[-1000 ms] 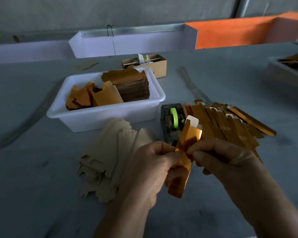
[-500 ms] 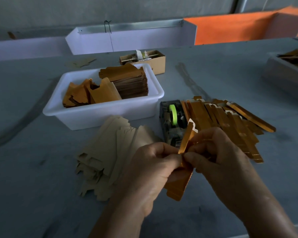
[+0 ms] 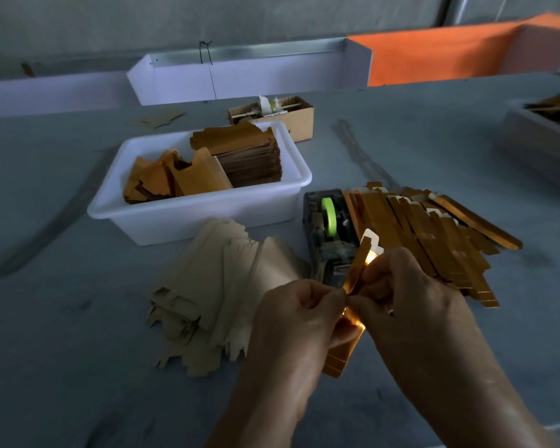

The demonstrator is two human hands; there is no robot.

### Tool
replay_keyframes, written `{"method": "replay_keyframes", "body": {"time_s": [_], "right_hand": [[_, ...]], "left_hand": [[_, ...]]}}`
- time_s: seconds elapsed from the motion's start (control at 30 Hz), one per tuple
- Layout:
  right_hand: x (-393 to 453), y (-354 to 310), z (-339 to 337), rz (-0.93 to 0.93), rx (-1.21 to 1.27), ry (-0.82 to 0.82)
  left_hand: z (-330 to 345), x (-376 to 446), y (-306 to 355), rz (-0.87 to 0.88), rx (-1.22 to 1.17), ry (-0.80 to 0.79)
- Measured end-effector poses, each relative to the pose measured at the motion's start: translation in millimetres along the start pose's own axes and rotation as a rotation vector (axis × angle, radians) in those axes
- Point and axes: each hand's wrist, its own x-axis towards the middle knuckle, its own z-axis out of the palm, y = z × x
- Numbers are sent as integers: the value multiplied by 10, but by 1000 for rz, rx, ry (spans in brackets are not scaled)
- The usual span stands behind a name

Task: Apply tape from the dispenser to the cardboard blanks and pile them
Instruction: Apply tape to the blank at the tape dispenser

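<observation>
Hands meet just in front of the tape dispenser (image 3: 328, 234), and everything else sits around that dispenser within easy reach. The left hand (image 3: 299, 321) pinches the folded gold blank (image 3: 358, 270) near its middle, and the right hand (image 3: 411, 305) pinches it from the other side, fingertips closing the fold; both grips are closed on the blank. The blank stands nearly on edge, its white tab pointing up toward the dispenser, probably so the seam faces the fingers and a strip of tape can be pressed along it. I cannot tell whether tape is already on it.

Right of the dispenser lies the pile of finished gold blanks (image 3: 434, 234), fanned out on the worktop (image 3: 78, 318), close enough that the right hand can drop the next one there. Left of the dispenser, a loose heap of plain beige blanks (image 3: 214, 286) waits face down. Behind and left of it, a white tub (image 3: 194, 215) holds more gold stock. A small cardboard box (image 3: 288, 114) stands farther behind.

Compared with a second ago, the blank has turned from showing its broad gold face to showing mostly its edge, and the right hand has closed in over the fold. The view has dipped slightly.
</observation>
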Motion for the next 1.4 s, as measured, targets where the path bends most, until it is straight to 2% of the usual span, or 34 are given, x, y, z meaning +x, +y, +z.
{"method": "replay_keyframes", "body": {"time_s": [0.17, 0.3, 0.37, 0.43, 0.53, 0.63, 0.77, 0.9, 1.23, 1.33, 1.4], "right_hand": [[-31, -72, -15, 57, -137, 10], [-26, -36, -49, 63, -211, 53], [-9, 28, -43, 47, -46, 25], [5, 59, -8, 43, 230, -37], [11, 108, 90, 129, 521, -145], [26, 127, 147, 131, 656, -146], [19, 120, 183, 58, 772, -166], [11, 127, 162, -41, 823, -227], [7, 161, 72, -194, 931, -334], [4, 107, 49, -168, 947, -367], [38, 101, 14, -122, 895, -328]], "left_hand": [[27, 2, -40, -73, 11, 34], [-21, -33, -35, -19, 41, 60], [-43, -48, -10, -5, 35, 53], [-55, -50, 0, -8, 27, 57], [-74, -63, 5, -40, -7, 55], [-114, -62, 29, -97, -124, 2], [-202, -10, 74, -284, -417, -96], [-278, 13, 63, -455, -589, -210], [-351, -21, 35, -573, -628, -481], [-333, -60, 13, -469, -487, -474], [-311, -67, 25, -359, -299, -385]]}}
